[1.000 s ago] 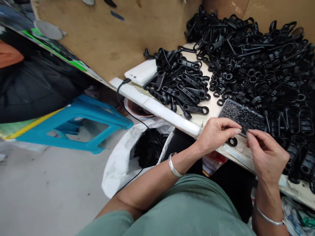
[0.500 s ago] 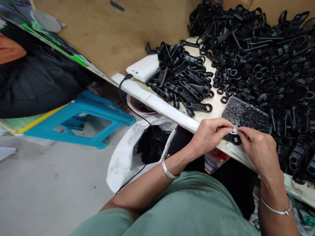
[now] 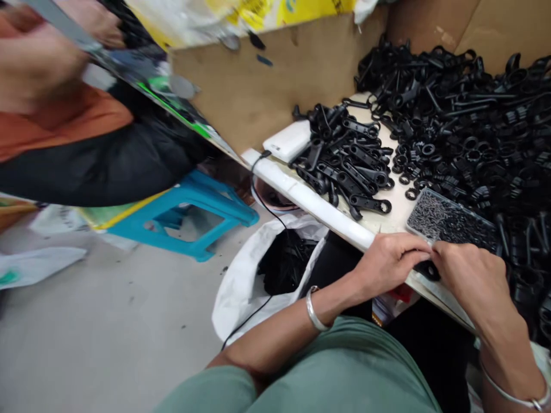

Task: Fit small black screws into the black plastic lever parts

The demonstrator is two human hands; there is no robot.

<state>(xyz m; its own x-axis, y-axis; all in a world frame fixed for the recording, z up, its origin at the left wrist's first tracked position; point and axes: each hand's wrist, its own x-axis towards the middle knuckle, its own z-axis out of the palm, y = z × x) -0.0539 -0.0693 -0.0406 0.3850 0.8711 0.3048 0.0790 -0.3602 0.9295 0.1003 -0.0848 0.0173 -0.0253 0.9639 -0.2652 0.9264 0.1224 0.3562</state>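
At the table's front edge my left hand and my right hand meet, fingertips pinched together. What they pinch is too small and too hidden to make out. Just beneath the fingers lies a black plastic part with a round hole, partly covered by my hands. A clear box of small screws and dark pieces sits right behind the hands. To its left is a pile of black handle-shaped parts.
Many black parts and rings heap at the back right. A white power bank with a cable stands left of the pile. Below hangs a white sack holding black parts. A blue stool and a seated person are at left.
The view has swung left, so the table appears further right and lower and another person's arms show. My hands stay pinched together over the black part; the right hand now lies flatter over it.
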